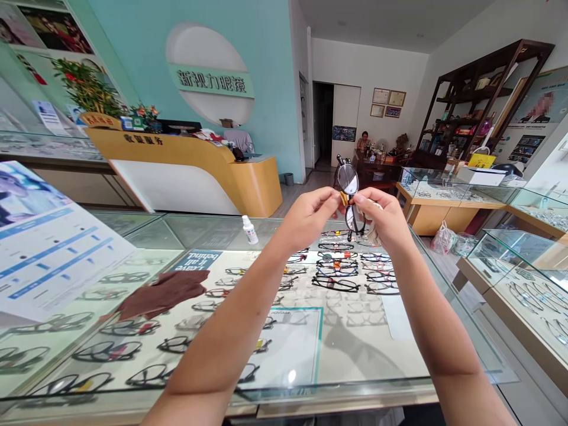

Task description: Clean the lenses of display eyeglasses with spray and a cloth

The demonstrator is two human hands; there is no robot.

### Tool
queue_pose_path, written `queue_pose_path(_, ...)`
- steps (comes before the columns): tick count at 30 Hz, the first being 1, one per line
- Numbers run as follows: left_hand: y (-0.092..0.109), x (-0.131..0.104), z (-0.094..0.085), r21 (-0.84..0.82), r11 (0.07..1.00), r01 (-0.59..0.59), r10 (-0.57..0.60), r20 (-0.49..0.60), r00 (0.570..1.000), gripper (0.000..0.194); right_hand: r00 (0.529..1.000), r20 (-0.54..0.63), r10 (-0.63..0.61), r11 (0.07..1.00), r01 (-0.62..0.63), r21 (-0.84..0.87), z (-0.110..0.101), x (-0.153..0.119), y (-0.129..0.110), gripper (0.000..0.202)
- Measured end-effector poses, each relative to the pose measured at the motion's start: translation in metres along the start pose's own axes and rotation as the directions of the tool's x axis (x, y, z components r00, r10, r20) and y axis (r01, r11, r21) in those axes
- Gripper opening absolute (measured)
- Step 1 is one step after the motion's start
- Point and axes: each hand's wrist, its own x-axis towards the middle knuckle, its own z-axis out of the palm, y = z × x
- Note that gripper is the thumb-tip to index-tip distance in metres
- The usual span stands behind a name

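Observation:
Raised over the glass counter is a pair of dark-framed eyeglasses (348,178), turned so one lens is above the other. My left hand (312,214) pinches the frame from the left, near its middle. On the opposite side my right hand (385,214) grips it between thumb and fingers. A small yellow piece (344,198) shows by the left fingertips; I cannot tell what it is. Some pale cloth (374,223) shows among the right fingers. Rows of eyeglasses (336,285) lie below, inside the display case (302,383).
On the counter stand a white bottle (249,229) and, nearer, a crumpled brown cloth (163,292). A printed folded card (48,248) rises at left. Further display cases (523,269) line the right. Beyond are a reception desk (186,165) and a seated person (364,142).

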Motion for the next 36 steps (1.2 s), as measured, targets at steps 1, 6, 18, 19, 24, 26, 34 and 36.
queue_pose_path(1,0.0,0.0,0.0,-0.033,0.999,0.002,-0.002,0.003,1.0,0.049,1.0,-0.004,0.0,1.0,0.0,0.0,0.0,0.0,0.0,0.048)
queue_pose_path(6,0.004,0.001,-0.002,-0.11,0.993,0.035,-0.039,-0.029,0.999,0.049,1.0,0.014,-0.008,1.0,0.009,-0.003,0.001,0.0,-0.001,0.05)
queue_pose_path(18,-0.009,0.002,0.004,-0.12,0.993,-0.007,-0.005,-0.098,0.995,0.027,0.996,0.094,-0.007,1.0,0.007,-0.006,0.004,-0.002,-0.002,0.053)
queue_pose_path(19,-0.009,0.002,0.003,-0.106,0.994,-0.018,0.008,-0.094,0.995,0.025,0.995,0.095,-0.009,1.0,0.01,-0.005,0.004,-0.002,-0.003,0.052)
queue_pose_path(24,-0.011,0.002,-0.002,0.085,0.994,-0.064,0.076,-0.154,0.985,0.015,0.993,0.117,-0.009,1.0,0.008,0.011,0.001,-0.003,-0.004,0.047)
queue_pose_path(26,-0.012,0.001,-0.003,0.224,0.972,-0.074,0.127,-0.235,0.964,0.012,0.991,0.135,0.011,1.0,-0.011,-0.003,-0.001,-0.003,-0.005,0.045)
queue_pose_path(34,-0.025,0.003,-0.014,0.659,0.75,-0.056,0.437,-0.431,0.789,0.014,0.96,0.263,0.092,0.992,-0.068,-0.102,-0.012,-0.004,-0.014,0.042)
queue_pose_path(36,-0.027,0.004,-0.017,0.685,0.727,-0.034,0.446,-0.435,0.782,0.015,0.951,0.288,0.112,0.991,-0.086,-0.104,-0.012,-0.005,-0.015,0.043)
